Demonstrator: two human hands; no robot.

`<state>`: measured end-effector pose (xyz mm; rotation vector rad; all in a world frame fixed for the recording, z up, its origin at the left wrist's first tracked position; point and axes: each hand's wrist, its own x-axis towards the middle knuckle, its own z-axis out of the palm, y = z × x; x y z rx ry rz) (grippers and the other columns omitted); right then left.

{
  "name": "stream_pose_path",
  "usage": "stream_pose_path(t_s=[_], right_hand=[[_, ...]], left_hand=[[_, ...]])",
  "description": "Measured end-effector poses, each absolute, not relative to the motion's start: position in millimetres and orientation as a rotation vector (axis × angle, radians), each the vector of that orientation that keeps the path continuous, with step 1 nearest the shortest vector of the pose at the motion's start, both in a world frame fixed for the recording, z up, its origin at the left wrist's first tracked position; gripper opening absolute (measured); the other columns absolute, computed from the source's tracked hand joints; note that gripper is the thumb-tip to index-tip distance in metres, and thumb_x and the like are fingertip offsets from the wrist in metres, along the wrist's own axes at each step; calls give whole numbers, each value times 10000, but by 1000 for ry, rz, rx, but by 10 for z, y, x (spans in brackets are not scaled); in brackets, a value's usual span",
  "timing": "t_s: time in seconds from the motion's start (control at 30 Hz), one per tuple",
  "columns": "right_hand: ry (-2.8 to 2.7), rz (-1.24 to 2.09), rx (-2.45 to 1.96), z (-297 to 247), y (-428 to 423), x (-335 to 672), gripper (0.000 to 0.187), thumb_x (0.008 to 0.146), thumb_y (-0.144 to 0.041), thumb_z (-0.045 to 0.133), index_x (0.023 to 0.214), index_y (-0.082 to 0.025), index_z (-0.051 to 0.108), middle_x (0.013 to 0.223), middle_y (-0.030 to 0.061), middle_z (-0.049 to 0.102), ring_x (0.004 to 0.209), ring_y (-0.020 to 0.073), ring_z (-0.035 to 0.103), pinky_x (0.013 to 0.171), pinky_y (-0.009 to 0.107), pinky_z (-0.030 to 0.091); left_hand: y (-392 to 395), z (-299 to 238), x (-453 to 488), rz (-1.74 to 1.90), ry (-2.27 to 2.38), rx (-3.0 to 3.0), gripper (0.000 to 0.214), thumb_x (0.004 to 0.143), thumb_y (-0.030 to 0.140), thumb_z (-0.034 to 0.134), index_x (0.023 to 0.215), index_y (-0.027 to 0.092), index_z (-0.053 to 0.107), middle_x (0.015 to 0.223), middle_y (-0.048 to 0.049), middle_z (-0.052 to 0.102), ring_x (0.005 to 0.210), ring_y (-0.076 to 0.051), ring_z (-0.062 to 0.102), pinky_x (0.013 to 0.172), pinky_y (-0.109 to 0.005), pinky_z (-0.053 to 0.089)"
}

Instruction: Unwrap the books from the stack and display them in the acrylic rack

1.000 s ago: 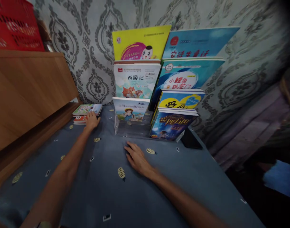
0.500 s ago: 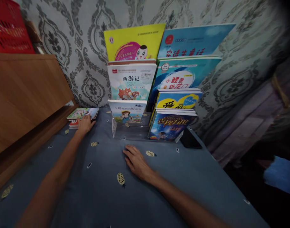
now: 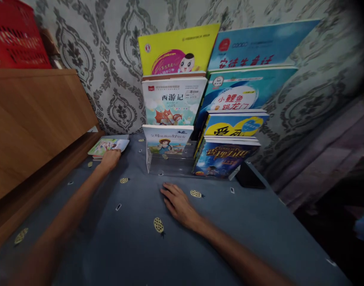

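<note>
At the left, my left hand (image 3: 110, 159) closes on the near right edge of the top book (image 3: 103, 146) of a small pile beside the wooden cabinet. That book has a green and white picture cover, and its right corner looks slightly raised. My right hand (image 3: 179, 204) lies palm down on the blue tablecloth (image 3: 134, 238), fingers stretched out, holding nothing. Just beyond it stands a clear acrylic book rack (image 3: 170, 167). In its left column the front book is a pale blue one (image 3: 166, 139); at the right, a dark blue book (image 3: 226, 157) is foremost.
A black phone-like slab (image 3: 249, 176) lies right of the rack. The wooden cabinet (image 3: 41, 127) borders the table at left, with a red plastic basket (image 3: 18, 37) on top. Patterned wallpaper (image 3: 119, 79) rises behind. Greyish cloth (image 3: 324, 159) hangs beyond the table's right edge.
My left hand's fingers have gone from lying over the pile to closing on the top book's edge. My right hand stays on the tablecloth. The whole view has shifted slightly.
</note>
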<state>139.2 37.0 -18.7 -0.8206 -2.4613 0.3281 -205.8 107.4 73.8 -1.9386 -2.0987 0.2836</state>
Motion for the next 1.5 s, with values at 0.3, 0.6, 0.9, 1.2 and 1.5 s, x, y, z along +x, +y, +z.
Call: stream_pose_path(t_s=[0.3, 0.6, 0.9, 1.2, 1.5], right_hand=[[-2489, 279, -802, -192, 398, 1400, 366, 970, -190, 449, 1276, -132, 640, 1354, 181, 616, 1301, 296, 550, 1078, 511, 486], [-2498, 290, -798, -234, 421, 1390, 373, 977, -216, 442, 1295, -165, 630, 1366, 162, 610, 1294, 291, 556, 1087, 512, 477], [-2498, 302, -801, -258, 419, 1379, 369, 971, -206, 451, 1285, -136, 631, 1365, 181, 605, 1304, 299, 542, 1092, 529, 465], [-2388, 430, -824, -177, 358, 1387, 401, 1026, -286, 379, 1364, -179, 567, 1358, 153, 608, 1302, 250, 544, 1117, 493, 441], [-2351, 429, -1050, -184, 366, 1466, 423, 980, -260, 452, 1350, -98, 577, 1418, 209, 530, 1337, 277, 496, 1125, 446, 415]], left_hand=[[426, 629, -1559, 356, -2069, -2100, 230, 905, 92, 486, 1002, 87, 694, 954, -225, 725, 973, -312, 713, 825, -375, 517], [319, 711, -1482, -65, -2058, -2604, 390, 992, 489, 439, 1174, 227, 663, 1004, -60, 739, 921, -220, 691, 770, -285, 475], [227, 515, -1950, 146, -2296, -2048, 431, 1016, 428, 355, 1290, 200, 597, 1233, -132, 618, 1185, -291, 574, 928, -364, 472], [-258, 550, -1507, 17, -2397, -2136, 352, 980, 452, 443, 1198, 221, 595, 1187, -110, 677, 1053, -269, 663, 810, -325, 484], [-592, 456, -700, -266, -2371, -2420, 216, 943, 365, 536, 983, 168, 615, 888, -75, 730, 831, -215, 682, 684, -276, 432]])
